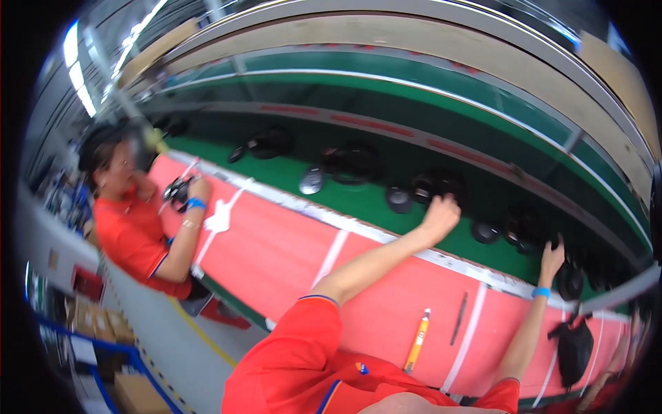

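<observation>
My left hand (441,219) reaches over the green belt with curled fingers, at the near edge of a black looped bundle (441,185). What those fingers grip, if anything, is hidden. Farther right, my right hand (552,261) is closed around a small black piece (554,243), too blurred to name. It is beside another black bundle (523,228). A round dark piece (398,199) lies left of my left hand, and a similar round piece (485,231) sits between my hands.
The pink work surface (276,241) holds a yellow cutter-like tool (418,339), a thin dark rod (458,319) and a black pouch-like thing (574,348). A grey oval piece (312,181) rides the belt (276,172). On the left a co-worker (141,234) handles a black item.
</observation>
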`<control>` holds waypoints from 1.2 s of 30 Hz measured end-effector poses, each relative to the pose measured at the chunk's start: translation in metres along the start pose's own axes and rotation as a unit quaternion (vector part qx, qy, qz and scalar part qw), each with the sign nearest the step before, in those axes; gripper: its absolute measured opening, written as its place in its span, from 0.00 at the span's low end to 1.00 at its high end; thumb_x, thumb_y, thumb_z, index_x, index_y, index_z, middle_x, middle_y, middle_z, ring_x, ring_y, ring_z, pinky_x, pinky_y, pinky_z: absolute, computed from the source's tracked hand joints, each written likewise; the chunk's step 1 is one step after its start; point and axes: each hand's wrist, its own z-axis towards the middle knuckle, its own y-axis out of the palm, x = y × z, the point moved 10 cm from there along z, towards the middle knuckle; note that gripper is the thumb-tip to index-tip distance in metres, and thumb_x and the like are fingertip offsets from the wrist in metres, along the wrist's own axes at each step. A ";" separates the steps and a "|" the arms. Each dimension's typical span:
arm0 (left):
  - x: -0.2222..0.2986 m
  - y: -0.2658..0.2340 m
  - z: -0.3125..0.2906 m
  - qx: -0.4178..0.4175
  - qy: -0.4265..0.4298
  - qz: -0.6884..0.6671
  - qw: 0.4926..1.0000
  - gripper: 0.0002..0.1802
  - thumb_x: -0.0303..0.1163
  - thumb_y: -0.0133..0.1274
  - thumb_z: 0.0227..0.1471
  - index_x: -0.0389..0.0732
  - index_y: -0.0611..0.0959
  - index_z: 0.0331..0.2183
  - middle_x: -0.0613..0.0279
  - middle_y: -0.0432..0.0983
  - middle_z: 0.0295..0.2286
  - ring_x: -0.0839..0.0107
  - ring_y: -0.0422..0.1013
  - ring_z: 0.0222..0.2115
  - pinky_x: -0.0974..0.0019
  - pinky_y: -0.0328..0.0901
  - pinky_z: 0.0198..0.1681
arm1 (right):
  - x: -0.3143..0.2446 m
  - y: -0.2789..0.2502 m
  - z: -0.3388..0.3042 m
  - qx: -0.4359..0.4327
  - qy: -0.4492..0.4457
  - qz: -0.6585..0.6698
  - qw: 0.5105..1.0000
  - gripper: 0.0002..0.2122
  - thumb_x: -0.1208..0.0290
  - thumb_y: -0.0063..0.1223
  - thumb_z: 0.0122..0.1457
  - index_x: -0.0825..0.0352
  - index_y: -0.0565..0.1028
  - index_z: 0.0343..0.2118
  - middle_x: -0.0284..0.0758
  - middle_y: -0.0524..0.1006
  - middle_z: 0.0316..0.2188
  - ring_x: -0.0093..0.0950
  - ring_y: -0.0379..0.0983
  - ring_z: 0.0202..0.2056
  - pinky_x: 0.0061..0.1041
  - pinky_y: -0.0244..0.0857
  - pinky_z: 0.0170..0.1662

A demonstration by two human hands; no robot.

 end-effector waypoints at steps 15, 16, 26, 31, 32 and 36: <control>-0.061 -0.059 -0.018 0.106 -0.212 -0.361 0.902 0.22 0.34 0.55 0.45 0.28 0.73 0.39 0.45 0.69 0.37 0.52 0.66 0.39 0.56 0.64 0.41 | -0.080 0.088 -0.035 -0.237 0.329 0.622 0.670 0.10 0.82 0.45 0.38 0.69 0.72 0.28 0.35 0.67 0.27 0.26 0.64 0.35 0.29 0.66 0.38; -0.056 -0.052 -0.022 0.104 -0.215 -0.375 0.896 0.23 0.35 0.54 0.46 0.28 0.72 0.41 0.44 0.68 0.38 0.50 0.65 0.40 0.56 0.64 0.42 | -0.123 0.063 -0.037 -0.236 0.278 0.594 0.717 0.14 0.83 0.45 0.37 0.69 0.71 0.32 0.34 0.67 0.28 0.25 0.64 0.34 0.26 0.65 0.37; -0.033 -0.075 0.002 0.074 -0.170 -0.627 0.757 0.23 0.44 0.37 0.59 0.30 0.72 0.38 0.44 0.74 0.25 0.52 0.73 0.27 0.57 0.66 0.34 | -0.190 -0.047 -0.031 -0.231 0.185 0.663 0.687 0.23 0.78 0.45 0.45 0.70 0.67 0.49 0.38 0.72 0.45 0.32 0.69 0.46 0.37 0.61 0.52; -0.020 -0.110 -0.007 0.027 -0.181 -0.785 0.592 0.24 0.46 0.34 0.60 0.33 0.71 0.29 0.55 0.69 0.13 0.66 0.70 0.13 0.66 0.64 0.17 | -0.189 -0.071 -0.037 -0.129 0.286 0.701 0.641 0.19 0.63 0.45 0.58 0.68 0.67 0.50 0.40 0.70 0.49 0.34 0.66 0.51 0.40 0.60 0.54; -0.019 -0.118 -0.006 0.059 -0.162 -0.776 0.607 0.23 0.46 0.34 0.60 0.34 0.70 0.29 0.57 0.69 0.13 0.70 0.68 0.11 0.69 0.62 0.14 | -0.192 -0.080 -0.037 -0.093 0.283 0.694 0.655 0.19 0.62 0.46 0.58 0.69 0.68 0.50 0.41 0.70 0.49 0.34 0.66 0.50 0.39 0.60 0.53; -0.017 -0.150 -0.011 0.137 -0.147 -0.755 0.624 0.17 0.40 0.35 0.60 0.34 0.66 0.38 0.52 0.70 0.17 0.59 0.70 0.18 0.62 0.61 0.21 | -0.199 -0.098 -0.039 -0.037 0.287 0.658 0.695 0.21 0.58 0.46 0.59 0.69 0.68 0.49 0.40 0.71 0.47 0.31 0.68 0.48 0.33 0.62 0.51</control>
